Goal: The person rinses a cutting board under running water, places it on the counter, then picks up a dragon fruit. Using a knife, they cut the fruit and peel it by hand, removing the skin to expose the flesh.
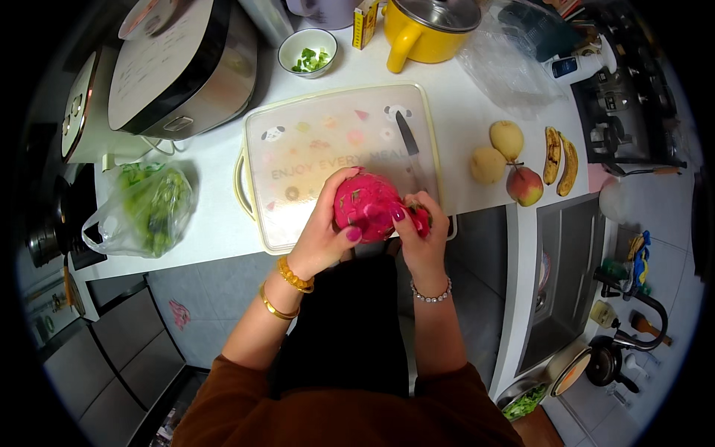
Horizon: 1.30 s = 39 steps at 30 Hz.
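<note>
A deep pink dragon fruit (366,207) is held over the near edge of a cutting board (335,134). My left hand (317,240) wraps around the fruit's left side, its thumb on the near face. On the other side, my right hand (420,243) presses its thumb against the fruit. Curled in the right fingers are pink and green pieces of dragon fruit peel (422,217); whether they are still joined to the fruit cannot be told. A kitchen knife with a black blade (408,134) lies on the board's right side, its lower end partly behind the right hand.
Right of the board are two pale pears (506,141), a red-yellow pear (525,185) and spotted bananas (567,167). Green produce in a plastic bag (151,209) sits left. Behind stand a rice cooker (184,72), a bowl of chopped greens (308,53) and a yellow pot (427,39).
</note>
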{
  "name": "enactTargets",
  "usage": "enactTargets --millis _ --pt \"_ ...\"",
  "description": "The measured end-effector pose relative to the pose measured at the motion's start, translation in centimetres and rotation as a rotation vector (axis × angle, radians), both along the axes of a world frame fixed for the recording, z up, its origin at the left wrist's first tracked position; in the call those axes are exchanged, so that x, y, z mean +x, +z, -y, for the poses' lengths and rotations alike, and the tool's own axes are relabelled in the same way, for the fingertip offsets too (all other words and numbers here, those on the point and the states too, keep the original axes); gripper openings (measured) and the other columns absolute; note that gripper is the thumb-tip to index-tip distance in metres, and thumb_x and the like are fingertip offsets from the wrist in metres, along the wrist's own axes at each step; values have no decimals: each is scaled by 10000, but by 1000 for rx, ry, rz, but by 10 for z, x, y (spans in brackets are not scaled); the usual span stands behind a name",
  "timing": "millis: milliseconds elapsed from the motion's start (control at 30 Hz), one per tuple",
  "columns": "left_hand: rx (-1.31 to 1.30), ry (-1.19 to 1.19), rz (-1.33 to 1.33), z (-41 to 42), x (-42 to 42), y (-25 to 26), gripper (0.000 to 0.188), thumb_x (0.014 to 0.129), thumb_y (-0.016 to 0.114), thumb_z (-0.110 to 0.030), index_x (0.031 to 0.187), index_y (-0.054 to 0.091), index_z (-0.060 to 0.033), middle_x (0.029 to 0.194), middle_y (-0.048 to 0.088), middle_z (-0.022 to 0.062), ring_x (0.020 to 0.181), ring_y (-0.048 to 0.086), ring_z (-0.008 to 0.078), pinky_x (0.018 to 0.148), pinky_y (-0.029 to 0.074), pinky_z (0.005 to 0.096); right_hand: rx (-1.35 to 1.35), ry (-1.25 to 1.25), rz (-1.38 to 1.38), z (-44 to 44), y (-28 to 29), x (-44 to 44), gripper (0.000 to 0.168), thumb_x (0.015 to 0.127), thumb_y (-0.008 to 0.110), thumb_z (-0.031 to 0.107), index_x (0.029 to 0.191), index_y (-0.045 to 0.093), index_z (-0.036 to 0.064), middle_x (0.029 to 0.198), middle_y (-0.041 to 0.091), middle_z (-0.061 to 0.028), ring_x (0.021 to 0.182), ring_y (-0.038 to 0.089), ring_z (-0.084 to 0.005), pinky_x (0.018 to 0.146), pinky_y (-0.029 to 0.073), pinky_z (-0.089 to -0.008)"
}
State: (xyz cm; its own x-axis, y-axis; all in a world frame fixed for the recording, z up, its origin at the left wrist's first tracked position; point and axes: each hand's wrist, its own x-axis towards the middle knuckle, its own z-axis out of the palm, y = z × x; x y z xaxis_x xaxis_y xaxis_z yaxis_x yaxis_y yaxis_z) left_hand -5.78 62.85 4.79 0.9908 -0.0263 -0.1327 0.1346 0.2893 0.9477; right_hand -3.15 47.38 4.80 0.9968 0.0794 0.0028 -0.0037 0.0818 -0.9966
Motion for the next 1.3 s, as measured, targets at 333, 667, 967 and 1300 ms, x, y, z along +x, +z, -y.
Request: enactTargets --millis 333,667,967,1300 --pt "-101 -39 -84 52 2 -1 555 725 654 -156 1221 429 -51 1170 499 67 1094 481 166 954 389 308 202 -44 -76 50 2 -24 158 799 611 63 779 461 17 733 446 3 690 410 -68 614 360 -199" --pt "-181 -160 -80 122 -7 -12 656 699 722 -296 1225 416 -50 1169 502 72 1095 485 169 952 388 307 461 -162 -159 119 -3 -52 122 785 568 18 755 453 44 703 424 13 628 349 -47 544 274 -187" --pt "-573 -305 -320 168 -19 -21 740 701 736 -386 1254 388 -39 1207 478 89 1134 476 200 968 393 339 1004 -232 -213 182 -6 -79 134 829 518 32 752 424 87 622 380 17 496 311 -58 491 294 -205" --pt "-373 -281 -289 153 -44 -35 856 693 679 -543 1288 341 -29 1242 448 159 1225 405 323 994 385 441 -479 -273 -473 243 -135 -88 301 744 715 198 841 538 -25 700 571 -88 643 551 -171 609 449 -324"
